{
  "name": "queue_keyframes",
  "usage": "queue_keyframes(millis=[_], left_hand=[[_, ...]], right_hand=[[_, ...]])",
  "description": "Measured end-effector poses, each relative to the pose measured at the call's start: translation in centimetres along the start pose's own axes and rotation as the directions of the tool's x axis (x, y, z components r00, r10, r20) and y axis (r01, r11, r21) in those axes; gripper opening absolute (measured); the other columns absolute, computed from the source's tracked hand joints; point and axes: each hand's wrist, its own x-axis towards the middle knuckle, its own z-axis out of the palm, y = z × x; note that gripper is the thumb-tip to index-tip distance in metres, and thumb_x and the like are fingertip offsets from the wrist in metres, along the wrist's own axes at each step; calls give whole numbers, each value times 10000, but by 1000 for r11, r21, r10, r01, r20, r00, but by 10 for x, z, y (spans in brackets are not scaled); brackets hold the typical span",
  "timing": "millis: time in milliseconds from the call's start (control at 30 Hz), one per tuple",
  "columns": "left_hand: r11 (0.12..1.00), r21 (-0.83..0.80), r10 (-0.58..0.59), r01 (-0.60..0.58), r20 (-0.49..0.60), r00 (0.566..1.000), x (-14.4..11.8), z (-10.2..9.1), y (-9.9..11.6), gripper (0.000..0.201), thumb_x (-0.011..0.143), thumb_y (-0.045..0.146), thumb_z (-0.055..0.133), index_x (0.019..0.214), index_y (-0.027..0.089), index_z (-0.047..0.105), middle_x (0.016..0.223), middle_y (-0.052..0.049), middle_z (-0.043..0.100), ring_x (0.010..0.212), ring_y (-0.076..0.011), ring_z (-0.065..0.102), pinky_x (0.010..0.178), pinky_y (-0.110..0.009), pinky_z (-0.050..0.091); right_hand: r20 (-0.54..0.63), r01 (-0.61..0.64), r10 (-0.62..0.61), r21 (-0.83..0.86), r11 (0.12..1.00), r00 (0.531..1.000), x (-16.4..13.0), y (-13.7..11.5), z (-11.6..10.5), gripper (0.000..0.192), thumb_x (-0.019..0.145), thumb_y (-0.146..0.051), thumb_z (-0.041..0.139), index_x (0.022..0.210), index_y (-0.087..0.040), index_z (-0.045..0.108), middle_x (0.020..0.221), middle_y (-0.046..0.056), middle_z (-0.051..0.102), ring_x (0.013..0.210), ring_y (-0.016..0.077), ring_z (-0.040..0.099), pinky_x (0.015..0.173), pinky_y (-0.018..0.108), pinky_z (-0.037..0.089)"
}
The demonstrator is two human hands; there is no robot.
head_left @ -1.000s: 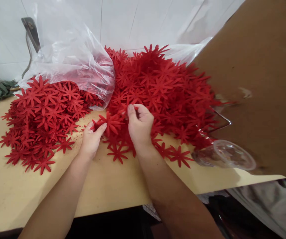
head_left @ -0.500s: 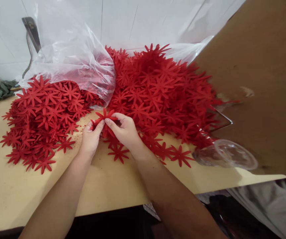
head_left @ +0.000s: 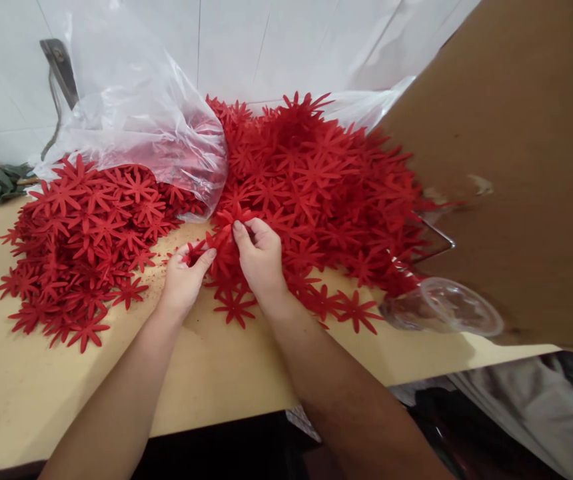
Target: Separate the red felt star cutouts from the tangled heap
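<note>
Several red petal cutouts [head_left: 195, 253], star-like with narrow petals, are in my left hand [head_left: 182, 281], its fingers curled round them and its thumb raised along the side. My right hand [head_left: 262, 259] pinches another red flower cutout [head_left: 225, 232] between thumb and fingertips, just right of the left hand and in front of the big pile. Where that cutout ends and the red ones behind it begin is hard to make out. Below the hands, a loose red flower cutout [head_left: 235, 308] lies flat on the table [head_left: 226, 373].
A large heap of red cutouts [head_left: 316, 173] rises behind the right hand; a smaller heap [head_left: 86, 227] lies at left, partly under a clear plastic bag [head_left: 166, 127]. At right stand a cardboard sheet [head_left: 516, 167] and a tipped clear plastic cup [head_left: 461, 307]. White tiles form the back wall.
My right hand has moved up and to the right with a red cutout, away from the left hand. Both thumbs met on one cutout before; now a gap parts them.
</note>
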Motion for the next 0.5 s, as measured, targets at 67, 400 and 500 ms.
queue_keyframes(millis=[67,400,500], left_hand=[[1000,2,7,-7,-9,1000,1,-1,-1,341,505,268,760,761,146,571,705,32,612,650,-70,543,716,-232,441],[999,8,39,-39,-16,999,6,-6,-4,257,565,270,728,734,146,580,653,47,597,603,-63,530,699,-224,433],[999,-1,49,-49,9,999,5,-6,-2,232,591,277,715,737,149,588,632,53,592,579,-57,520,674,-215,431]], right_hand=[[-31,-27,27,-11,1000,999,1,2,-2,306,785,-385,522,575,-189,417,514,-61,379,481,61,344,472,213,313],[-130,-113,137,177,978,982,11,7,-6,230,689,-365,619,756,-192,484,590,-65,505,503,58,464,495,197,392],[-44,-70,75,103,992,996,7,5,-3,280,755,-412,558,625,-186,456,513,-62,455,462,58,417,471,204,360]])
